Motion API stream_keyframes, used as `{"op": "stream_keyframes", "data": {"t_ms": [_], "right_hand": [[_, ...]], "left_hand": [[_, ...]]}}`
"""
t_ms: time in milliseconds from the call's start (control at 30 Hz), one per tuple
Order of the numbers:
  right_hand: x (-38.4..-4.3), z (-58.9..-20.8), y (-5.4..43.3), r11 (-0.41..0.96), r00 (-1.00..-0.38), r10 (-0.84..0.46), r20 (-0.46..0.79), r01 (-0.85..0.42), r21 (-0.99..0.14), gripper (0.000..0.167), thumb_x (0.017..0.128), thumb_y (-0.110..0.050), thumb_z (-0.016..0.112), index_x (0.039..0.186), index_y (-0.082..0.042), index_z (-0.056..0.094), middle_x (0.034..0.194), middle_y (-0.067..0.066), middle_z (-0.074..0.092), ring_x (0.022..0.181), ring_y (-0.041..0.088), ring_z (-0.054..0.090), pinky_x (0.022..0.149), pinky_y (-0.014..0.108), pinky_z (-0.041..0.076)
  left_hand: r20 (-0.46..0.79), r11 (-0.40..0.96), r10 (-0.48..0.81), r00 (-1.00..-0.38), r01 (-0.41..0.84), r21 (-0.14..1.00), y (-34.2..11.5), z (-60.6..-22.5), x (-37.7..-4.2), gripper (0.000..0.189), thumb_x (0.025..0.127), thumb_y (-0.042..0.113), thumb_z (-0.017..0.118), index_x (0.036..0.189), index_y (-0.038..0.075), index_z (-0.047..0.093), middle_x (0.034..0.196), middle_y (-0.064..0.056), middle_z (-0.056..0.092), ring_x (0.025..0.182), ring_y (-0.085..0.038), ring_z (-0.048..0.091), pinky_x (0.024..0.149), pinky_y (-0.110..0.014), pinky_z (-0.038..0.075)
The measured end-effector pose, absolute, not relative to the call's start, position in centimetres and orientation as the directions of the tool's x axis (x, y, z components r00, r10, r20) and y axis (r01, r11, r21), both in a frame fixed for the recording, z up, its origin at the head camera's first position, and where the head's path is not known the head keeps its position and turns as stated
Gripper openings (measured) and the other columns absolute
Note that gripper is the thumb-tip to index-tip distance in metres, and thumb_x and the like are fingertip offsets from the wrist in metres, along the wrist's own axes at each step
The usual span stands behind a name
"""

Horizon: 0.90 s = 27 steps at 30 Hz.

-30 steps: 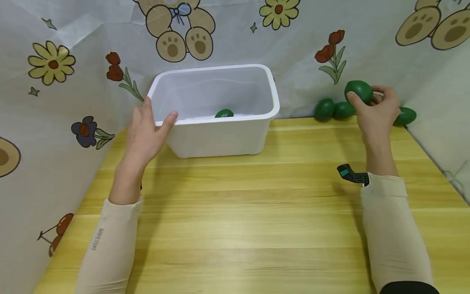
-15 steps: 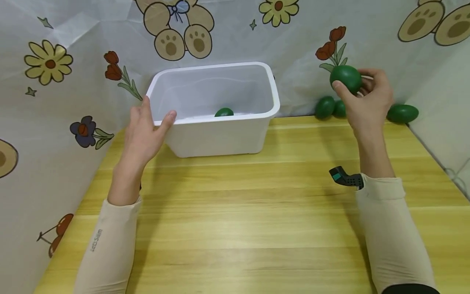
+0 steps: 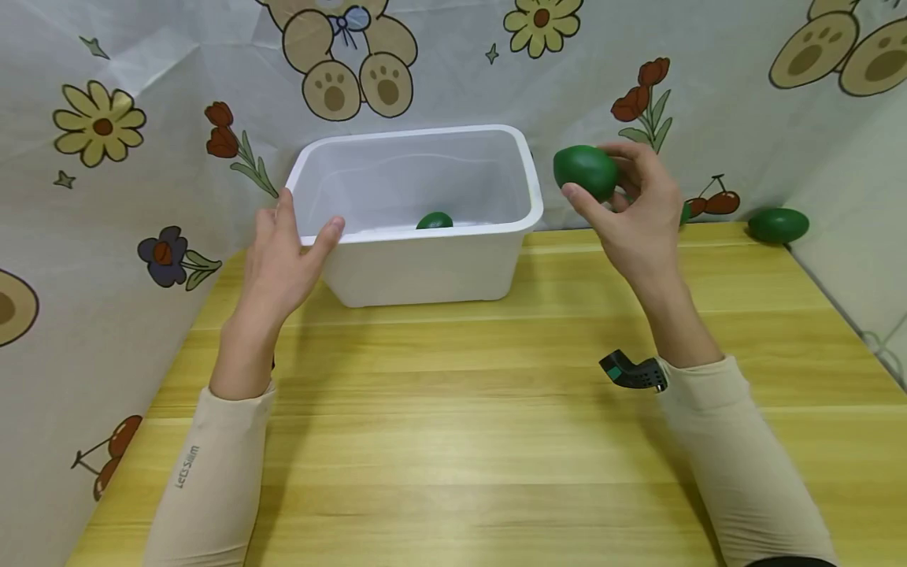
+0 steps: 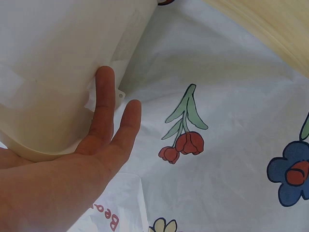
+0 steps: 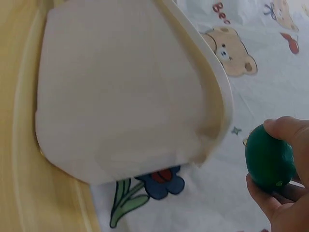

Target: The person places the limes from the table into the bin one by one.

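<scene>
A white plastic bin (image 3: 425, 268) stands at the back of the wooden table, with one green oval fruit (image 3: 434, 220) visible inside. My left hand (image 3: 279, 260) holds the bin's front left corner, thumb over the rim and fingers along the outside wall. In the left wrist view, two fingers (image 4: 104, 92) stretch nearly straight by that wall. To the right of the bin, my right hand (image 3: 641, 213) grips another smooth green fruit (image 3: 585, 172) between thumb and fingers, raised above the tabletop. The right wrist view shows this held fruit (image 5: 269, 158) apart from the bin.
Another green fruit (image 3: 778, 226) lies at the table's back right corner. Part of a further green fruit (image 3: 685, 213) shows beside my right hand, which hides what lies behind it. A printed cloth (image 3: 468, 87) hangs right behind the bin.
My right hand has lifted the green fruit from the row at the back right and carried it left towards the bin. My left hand has stayed at the bin's corner.
</scene>
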State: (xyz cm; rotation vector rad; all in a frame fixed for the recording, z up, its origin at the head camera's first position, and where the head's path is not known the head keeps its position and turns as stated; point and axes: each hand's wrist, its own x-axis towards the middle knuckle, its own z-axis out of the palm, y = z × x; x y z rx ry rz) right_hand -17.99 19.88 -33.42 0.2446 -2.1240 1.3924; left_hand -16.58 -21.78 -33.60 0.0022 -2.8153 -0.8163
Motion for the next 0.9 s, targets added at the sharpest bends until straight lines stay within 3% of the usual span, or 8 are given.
{"op": "stream_keyframes", "data": {"t_ms": [167, 333, 667, 900], "right_hand": [[-17.1, -33.7, 17.9, 0.438, -0.834, 0.054, 0.550, -0.475, -0.763, 0.060, 0.090, -0.019, 0.086, 0.144, -0.013, 0.059, 0.139, 0.003, 0.064, 0.126, 0.016, 0.063, 0.105, 0.028, 0.052], [-17.0, -33.9, 16.7, 0.425, -0.821, -0.032, 0.570, -0.527, -0.736, 0.064, 0.091, -0.014, 0.085, 0.148, -0.013, 0.057, 0.141, 0.003, 0.062, 0.127, 0.017, 0.062, 0.107, 0.028, 0.051], [-17.3, -34.4, 16.2, 0.504, -0.794, -0.165, 0.585, -0.578, -0.642, 0.064, 0.099, -0.025, 0.076, 0.157, -0.023, 0.047, 0.149, 0.002, 0.057, 0.130, 0.017, 0.057, 0.110, 0.047, 0.051], [-17.5, -34.6, 16.3, 0.535, -0.777, -0.223, 0.588, -0.602, -0.593, 0.070, 0.102, -0.024, 0.071, 0.163, -0.028, 0.037, 0.154, 0.006, 0.052, 0.133, 0.021, 0.055, 0.107, 0.046, 0.053]], "left_hand": [[0.199, 0.850, -0.049, -0.979, 0.063, 0.523, -21.4, -33.5, -16.7, 0.108, 0.098, 0.079, 0.040, 0.170, 0.007, 0.001, 0.153, -0.033, 0.030, 0.103, -0.042, 0.045, 0.087, -0.056, 0.040], [0.204, 0.845, -0.049, -0.978, 0.068, 0.531, -21.4, -33.5, -16.6, 0.108, 0.099, 0.077, 0.040, 0.169, 0.005, 0.001, 0.154, -0.034, 0.030, 0.110, -0.045, 0.046, 0.094, -0.060, 0.040], [0.203, 0.841, -0.060, -0.977, 0.060, 0.538, -21.6, -33.6, -16.3, 0.108, 0.099, 0.077, 0.040, 0.170, 0.006, 0.002, 0.154, -0.034, 0.029, 0.112, -0.045, 0.045, 0.095, -0.061, 0.040], [0.200, 0.842, -0.061, -0.978, 0.057, 0.537, -21.5, -33.5, -16.3, 0.107, 0.099, 0.078, 0.039, 0.170, 0.006, 0.002, 0.155, -0.034, 0.029, 0.113, -0.046, 0.046, 0.096, -0.062, 0.040]]}}
